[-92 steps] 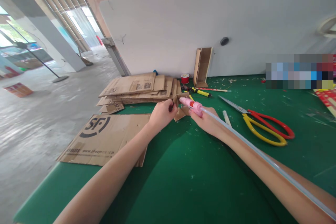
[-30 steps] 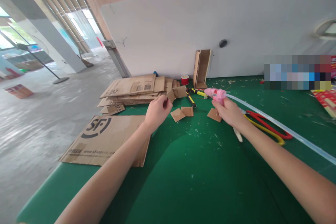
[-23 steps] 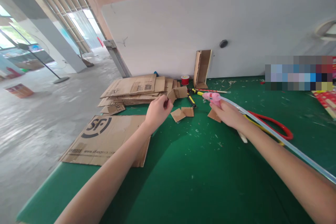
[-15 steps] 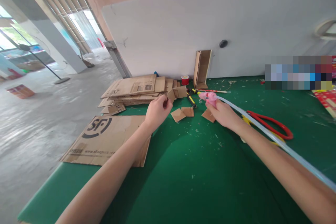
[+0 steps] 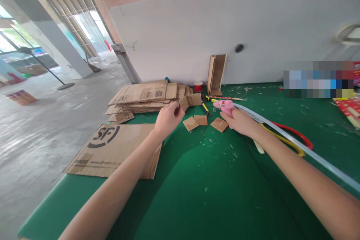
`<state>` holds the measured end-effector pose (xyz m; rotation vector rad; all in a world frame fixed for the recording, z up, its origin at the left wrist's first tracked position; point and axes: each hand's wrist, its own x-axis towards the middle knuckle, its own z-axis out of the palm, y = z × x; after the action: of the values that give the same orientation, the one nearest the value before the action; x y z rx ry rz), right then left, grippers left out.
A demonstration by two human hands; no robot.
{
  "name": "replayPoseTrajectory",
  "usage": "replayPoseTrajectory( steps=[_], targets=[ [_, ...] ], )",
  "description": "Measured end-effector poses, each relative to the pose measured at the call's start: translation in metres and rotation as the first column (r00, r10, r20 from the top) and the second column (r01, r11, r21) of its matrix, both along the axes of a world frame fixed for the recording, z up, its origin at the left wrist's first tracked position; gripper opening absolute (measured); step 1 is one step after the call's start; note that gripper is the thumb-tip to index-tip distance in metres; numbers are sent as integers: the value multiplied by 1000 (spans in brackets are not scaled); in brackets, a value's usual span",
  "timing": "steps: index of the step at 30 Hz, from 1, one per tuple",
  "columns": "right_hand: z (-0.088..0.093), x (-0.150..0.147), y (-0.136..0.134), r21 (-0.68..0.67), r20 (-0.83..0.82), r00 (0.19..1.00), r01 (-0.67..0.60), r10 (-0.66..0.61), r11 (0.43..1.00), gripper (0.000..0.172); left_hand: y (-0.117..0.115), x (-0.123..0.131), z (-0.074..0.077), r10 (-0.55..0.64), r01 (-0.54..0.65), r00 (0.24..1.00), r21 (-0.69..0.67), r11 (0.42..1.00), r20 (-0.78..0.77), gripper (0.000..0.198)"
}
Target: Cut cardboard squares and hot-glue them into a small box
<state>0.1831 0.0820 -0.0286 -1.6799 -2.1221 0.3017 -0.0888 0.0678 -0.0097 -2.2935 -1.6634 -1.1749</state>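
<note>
My left hand (image 5: 168,118) is closed, its fingers pinching a small bent cardboard piece (image 5: 194,99) in front of the stack; the fingertips are partly hidden. In my right hand (image 5: 240,120) is a pink hot glue gun (image 5: 225,107), its nozzle pointing left toward that piece. A long translucent glue stick (image 5: 287,135) runs from the back of the gun over my right forearm. On the table between and below the hands lie small cardboard squares: one (image 5: 190,123) overlapping another (image 5: 200,120), and a third (image 5: 219,124) just under the glue gun.
A cardboard stack (image 5: 140,95) and a large printed cardboard sheet (image 5: 132,146) lie at left on the green table (image 5: 191,195). Behind are a red spool (image 5: 198,87), an upright open cardboard box (image 5: 217,75) and a yellow-black tool (image 5: 206,108). Red and yellow handles (image 5: 305,140) lie at right.
My right hand with the glue gun has shifted slightly, uncovering more of the cardboard square under it. My left hand has hardly moved; the cardboard piece at its fingers has shifted slightly right.
</note>
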Motion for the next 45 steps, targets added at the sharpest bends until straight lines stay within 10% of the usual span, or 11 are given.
replayPoseTrajectory(
  steps=[7,11,23,35,45],
  targets=[
    [23,7,-20,-32,398,910,144,-119,989,56,0,-1,-3,-57,57,998,0,998,-12,22],
    [38,-8,-45,-267,539,841,225,-48,937,59,0,-1,-5,-92,92,996,-6,996,3,22],
    [40,-47,-47,-52,54,998,-7,10,999,49,-9,4,-12,-252,251,967,-31,968,-26,20],
    [17,-41,-52,-90,148,961,-221,233,971,32,-23,13,-21,-522,494,851,-253,832,-55,23],
    [10,-46,-45,-12,256,946,-200,196,980,30,-26,21,-14,-354,280,908,-302,911,-224,11]
  ],
)
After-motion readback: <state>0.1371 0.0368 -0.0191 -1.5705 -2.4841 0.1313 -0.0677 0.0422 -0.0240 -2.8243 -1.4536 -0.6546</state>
